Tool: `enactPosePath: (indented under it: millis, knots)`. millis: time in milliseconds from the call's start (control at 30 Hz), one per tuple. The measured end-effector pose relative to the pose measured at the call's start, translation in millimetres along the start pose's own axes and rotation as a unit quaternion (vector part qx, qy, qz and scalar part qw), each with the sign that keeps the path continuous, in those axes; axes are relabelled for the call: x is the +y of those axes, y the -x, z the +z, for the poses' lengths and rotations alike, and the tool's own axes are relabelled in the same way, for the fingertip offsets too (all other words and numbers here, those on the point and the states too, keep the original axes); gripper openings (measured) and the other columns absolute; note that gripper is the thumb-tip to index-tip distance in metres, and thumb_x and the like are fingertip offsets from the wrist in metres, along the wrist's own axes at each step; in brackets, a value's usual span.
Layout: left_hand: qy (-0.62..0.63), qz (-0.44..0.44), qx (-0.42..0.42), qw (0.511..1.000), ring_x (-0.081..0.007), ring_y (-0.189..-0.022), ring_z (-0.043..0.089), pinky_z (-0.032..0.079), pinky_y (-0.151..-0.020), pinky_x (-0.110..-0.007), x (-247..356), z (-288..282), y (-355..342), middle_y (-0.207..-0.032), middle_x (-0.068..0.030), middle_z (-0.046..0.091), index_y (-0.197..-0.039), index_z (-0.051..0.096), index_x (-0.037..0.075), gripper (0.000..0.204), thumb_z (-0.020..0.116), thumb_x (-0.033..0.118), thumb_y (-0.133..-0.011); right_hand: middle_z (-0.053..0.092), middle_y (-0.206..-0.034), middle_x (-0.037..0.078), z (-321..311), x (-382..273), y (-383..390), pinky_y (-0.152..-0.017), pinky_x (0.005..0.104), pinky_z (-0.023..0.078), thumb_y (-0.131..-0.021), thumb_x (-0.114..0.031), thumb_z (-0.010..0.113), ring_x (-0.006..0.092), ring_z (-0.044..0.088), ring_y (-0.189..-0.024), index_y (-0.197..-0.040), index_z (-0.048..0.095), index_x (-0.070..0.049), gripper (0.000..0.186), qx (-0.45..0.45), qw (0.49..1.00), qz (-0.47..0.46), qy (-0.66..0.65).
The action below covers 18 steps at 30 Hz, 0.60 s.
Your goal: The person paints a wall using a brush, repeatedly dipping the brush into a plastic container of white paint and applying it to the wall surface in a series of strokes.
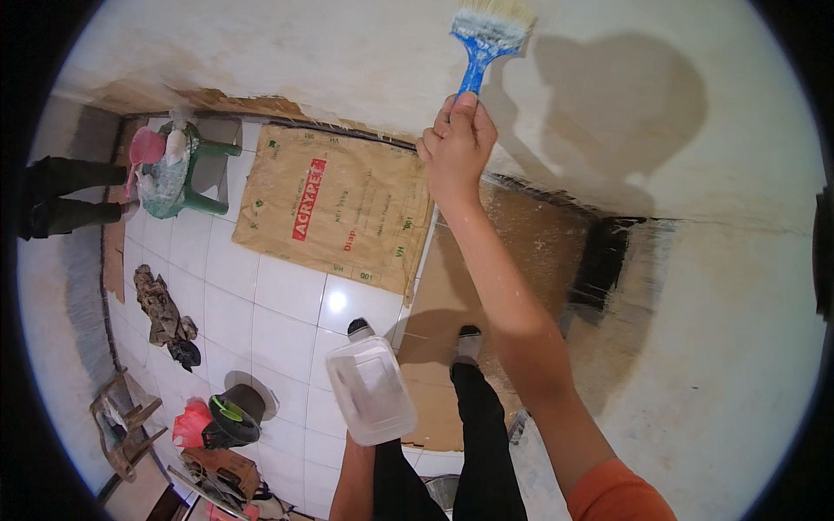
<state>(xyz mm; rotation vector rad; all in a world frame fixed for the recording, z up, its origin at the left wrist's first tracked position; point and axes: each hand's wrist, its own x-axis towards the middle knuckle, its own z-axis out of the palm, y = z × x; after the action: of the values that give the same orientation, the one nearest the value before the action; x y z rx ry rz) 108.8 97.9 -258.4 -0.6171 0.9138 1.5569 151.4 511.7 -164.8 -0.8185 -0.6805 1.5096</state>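
My right hand (pixel 460 149) is raised toward the wall (pixel 373 61), its fingers closed round the blue handle of a wide paintbrush (pixel 486 42). White paint coats the metal band and smears the handle; the pale bristles point up and run out at the top edge. Lower down, a translucent white plastic tub (pixel 372 391) with whitish residue inside rests on my left hand. That hand's fingers are hidden beneath the tub, and only my left forearm (pixel 352 482) shows below it.
Flattened paper sack (pixel 334 204) and brown cardboard (pixel 434 391) cover floor tiles along the wall. A green stool (pixel 169 178) holds a pink dipper (pixel 146 146). Another person's legs (pixel 74 195) stand far left. A dark bucket (pixel 236 415), crumpled cloth (pixel 161 308) and wooden stool (pixel 126 425) lie leftward.
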Motion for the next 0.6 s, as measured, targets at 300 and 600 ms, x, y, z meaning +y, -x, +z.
enactPosePath:
  millis: [300, 600]
  knots:
    - [0.03, -0.022, -0.018, 0.999, -0.0363, -0.094, 0.063, 0.057, -0.073, -0.046, 31.2, -13.8, -17.9, -0.122, -0.0186, 0.056, -0.138, 0.041, 0.006, 0.069, 0.047, 0.057, -0.092, 0.032, -0.058, -0.004, -42.5, 118.9, -14.9, -0.039, 0.0264, 0.02, -0.103, -0.034, 0.044, 0.0079, 0.023, -0.041, -0.075, 0.043, -0.012, 0.035, 0.177, 0.946, 0.266, 0.053]
    - [-0.233, 0.134, -0.068, 0.961, -0.0342, -0.105, 0.058, 0.055, -0.077, -0.049, 59.1, 36.5, 13.6, -0.129, -0.0153, 0.053, -0.139, 0.04, 0.006, 0.062, 0.048, 0.049, -0.095, 0.032, -0.059, -0.004, 111.2, -67.2, 20.8, -0.04, 0.026, 0.017, -0.103, -0.028, 0.041, 0.0059, 0.023, -0.043, -0.081, 0.043, -0.011, 0.028, -0.007, 0.998, 0.067, 0.007]
